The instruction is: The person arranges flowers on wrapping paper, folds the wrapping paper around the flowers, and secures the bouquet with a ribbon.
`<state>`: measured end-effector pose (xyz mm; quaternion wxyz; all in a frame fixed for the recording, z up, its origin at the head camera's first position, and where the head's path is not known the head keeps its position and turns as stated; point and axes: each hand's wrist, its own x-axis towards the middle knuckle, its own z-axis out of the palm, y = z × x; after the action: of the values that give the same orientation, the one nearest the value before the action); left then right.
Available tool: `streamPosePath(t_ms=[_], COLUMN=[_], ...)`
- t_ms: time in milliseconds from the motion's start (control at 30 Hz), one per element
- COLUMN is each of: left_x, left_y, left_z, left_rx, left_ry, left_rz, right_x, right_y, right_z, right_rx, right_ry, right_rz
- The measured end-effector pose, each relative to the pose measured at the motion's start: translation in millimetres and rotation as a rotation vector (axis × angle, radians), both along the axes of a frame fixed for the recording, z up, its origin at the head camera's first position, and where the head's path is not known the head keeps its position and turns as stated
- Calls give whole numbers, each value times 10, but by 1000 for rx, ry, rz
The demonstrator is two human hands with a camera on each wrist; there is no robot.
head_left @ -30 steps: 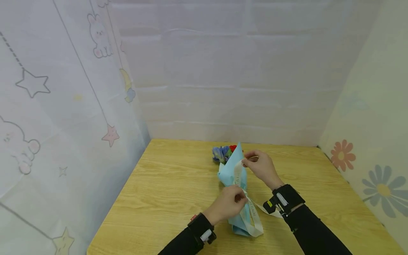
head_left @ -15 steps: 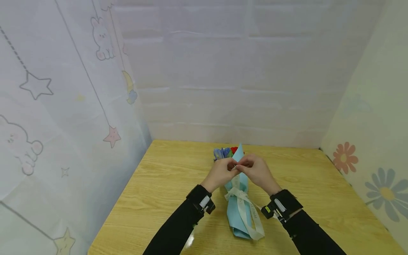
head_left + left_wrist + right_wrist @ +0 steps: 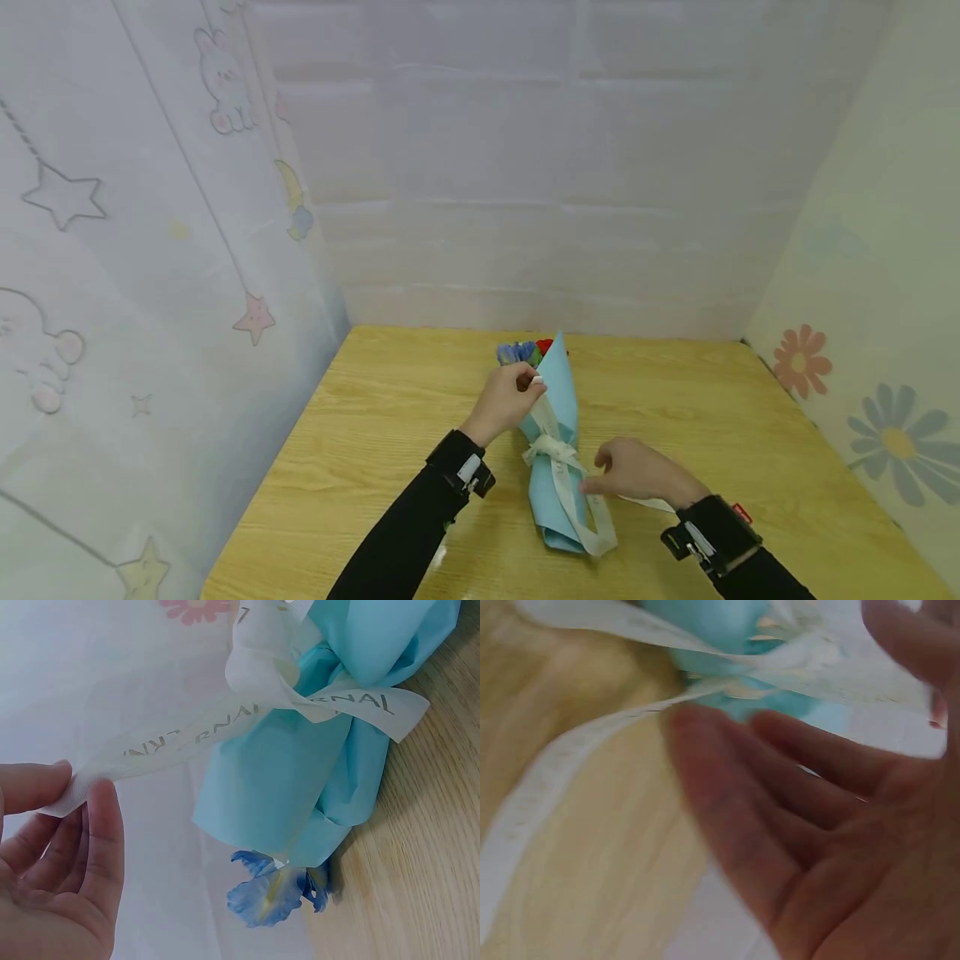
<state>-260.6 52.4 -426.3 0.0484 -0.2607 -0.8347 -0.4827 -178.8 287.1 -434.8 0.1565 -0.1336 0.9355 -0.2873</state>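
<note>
A bouquet wrapped in light blue paper (image 3: 558,400) lies on the table, with blue flowers (image 3: 516,353) and a red flower (image 3: 545,345) at its far end. Around its middle a white printed ribbon (image 3: 184,742) is tied in a knot (image 3: 553,448). My left hand (image 3: 506,404) pinches one end of that ribbon between thumb and fingers and draws it taut away from the paper. Beside the lower wrapping, my right hand (image 3: 645,473) has loosely bent fingers (image 3: 731,802) close to a hanging ribbon tail, with nothing visibly gripped.
The wooden table (image 3: 390,450) extends on both sides of the bouquet. A looped ribbon tail (image 3: 600,546) hangs near the wrapping's lower end, and another tail (image 3: 648,503) trails to the right. Printed sheets (image 3: 480,167) stand behind and at the sides.
Both hands met over the upper wrapping half a second ago. Since then the right hand has let go and moved down and right, while the left keeps the ribbon end and has shifted slightly left.
</note>
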Motion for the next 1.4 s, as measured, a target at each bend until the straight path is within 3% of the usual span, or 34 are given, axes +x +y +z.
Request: streamPosePath(t_ms=[167,300,400,600,800,933,1167,1300,1400], left_x=[-29,-28,-20,-4,11,25,94,124,136], left_y=[-27,-48,-80,-196,-383,-547,-897,-1087,-1213], left_z=[-43,-62,-47,-38,-117,-180,-371,-549,-692], left_rx=[-1,12,19,7,-9,-2,95,104,77], left_ry=[2,-13,-22,-32,-47,-76,-268,-359,-401], left_rz=[15,14,21,18,30,42,55,96,151], right_x=[197,303,300,150,-84,-206,-320,-316,-304], right_y=[6,-18,39,330,690,919,1219,1333,1354], right_z=[-211,-357,-440,-405,-167,-114,-359,-551,-657], right_rx=[118,106,8,-258,-396,-480,-691,-784,-740], right_ry=[-208,-195,-178,-286,-269,-305,-380,-407,-337], right_rz=[56,98,106,146,69,0,8,-86,-202])
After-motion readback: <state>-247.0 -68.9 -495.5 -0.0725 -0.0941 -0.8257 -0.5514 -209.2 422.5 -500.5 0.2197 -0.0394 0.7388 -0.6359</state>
